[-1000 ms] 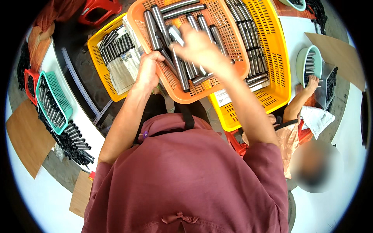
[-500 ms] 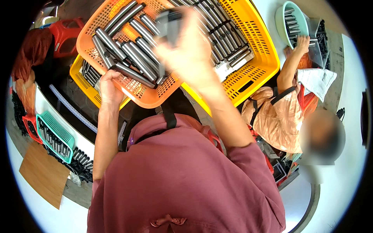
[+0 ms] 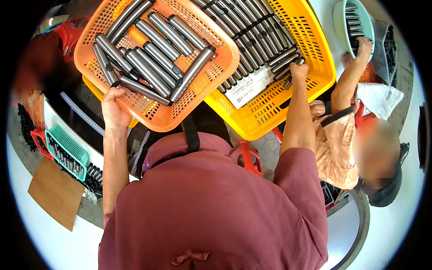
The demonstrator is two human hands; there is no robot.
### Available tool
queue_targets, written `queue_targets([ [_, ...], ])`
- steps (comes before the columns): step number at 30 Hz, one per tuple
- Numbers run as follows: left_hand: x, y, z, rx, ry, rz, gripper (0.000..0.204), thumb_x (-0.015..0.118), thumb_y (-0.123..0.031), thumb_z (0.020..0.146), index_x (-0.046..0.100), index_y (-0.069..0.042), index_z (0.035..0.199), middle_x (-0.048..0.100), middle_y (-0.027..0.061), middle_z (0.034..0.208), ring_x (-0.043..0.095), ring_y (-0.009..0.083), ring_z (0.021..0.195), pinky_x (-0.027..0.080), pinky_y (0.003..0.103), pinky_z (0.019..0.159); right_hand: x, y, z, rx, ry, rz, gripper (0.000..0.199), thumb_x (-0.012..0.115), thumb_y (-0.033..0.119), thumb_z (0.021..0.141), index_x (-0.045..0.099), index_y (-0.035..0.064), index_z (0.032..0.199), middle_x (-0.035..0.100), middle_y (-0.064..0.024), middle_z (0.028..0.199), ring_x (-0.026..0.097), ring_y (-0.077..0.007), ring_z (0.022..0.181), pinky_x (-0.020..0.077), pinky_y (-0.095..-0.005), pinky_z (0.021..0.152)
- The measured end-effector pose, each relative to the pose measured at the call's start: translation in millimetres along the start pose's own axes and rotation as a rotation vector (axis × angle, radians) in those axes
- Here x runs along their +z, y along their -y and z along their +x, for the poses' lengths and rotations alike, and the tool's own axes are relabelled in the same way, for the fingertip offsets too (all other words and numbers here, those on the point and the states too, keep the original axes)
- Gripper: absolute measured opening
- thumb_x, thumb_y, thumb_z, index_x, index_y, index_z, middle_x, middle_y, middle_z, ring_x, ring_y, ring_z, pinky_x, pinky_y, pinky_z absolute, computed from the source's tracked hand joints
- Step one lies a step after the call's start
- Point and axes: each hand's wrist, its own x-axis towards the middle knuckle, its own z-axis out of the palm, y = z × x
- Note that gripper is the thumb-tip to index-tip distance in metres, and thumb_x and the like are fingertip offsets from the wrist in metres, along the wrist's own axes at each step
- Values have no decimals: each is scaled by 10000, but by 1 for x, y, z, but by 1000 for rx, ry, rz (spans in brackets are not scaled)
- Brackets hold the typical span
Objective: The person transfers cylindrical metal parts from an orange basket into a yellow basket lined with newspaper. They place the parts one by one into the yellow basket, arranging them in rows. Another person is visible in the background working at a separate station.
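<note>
My left hand (image 3: 113, 108) grips the near rim of the orange basket (image 3: 211, 76), fingers curled tight on its edge, with steel rods (image 3: 155, 67) lying loose inside. My right hand (image 3: 298, 72) reaches into the yellow crate (image 3: 310, 63) beside it, fingers clamped around a metal rod (image 3: 291, 76) above the packed rows. A co-worker's hand (image 3: 362, 47) rests in a teal bowl (image 3: 342, 18).

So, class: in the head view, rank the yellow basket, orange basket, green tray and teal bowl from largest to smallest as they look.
1. yellow basket
2. orange basket, though nearer the camera
3. green tray and teal bowl: too alike, both partly cut off or distorted.
</note>
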Motion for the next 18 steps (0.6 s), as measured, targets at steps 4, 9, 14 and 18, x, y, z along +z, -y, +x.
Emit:
queue_targets([
  [4,1,0,-4,-2,-20,22,398,454,-62,729,521,58,1102,621,176,1038,597,361,998,466,507,931,-2,0,7,78,104,11,676,719,215,771,391,-175,1216,517,-342,1225,556,-398,1130,458,-402,952],
  [9,1,1,-7,-9,-25,12,395,456,-55,731,523,29,1110,617,156,1029,601,333,970,474,491,916,-6,8,-11,30,28,-38,712,739,221,776,365,-196,1217,511,-346,1231,547,-410,1142,446,-411,968],
  [14,-3,0,-4,-2,-9,1,387,461,-50,728,527,31,1101,618,147,1011,604,326,960,475,486,920,-16,11,-15,-184,-56,-199,645,722,282,804,453,-206,1130,579,-355,1108,589,-419,1066,462,-418,940],
  [18,13,-1,-8,-9,-40,-1,342,469,-46,724,538,28,1051,615,135,941,609,321,907,485,487,897,-24,20,-15,-158,-36,-229,596,705,284,824,486,-184,1121,591,-346,1098,595,-421,1054,471,-430,918],
])
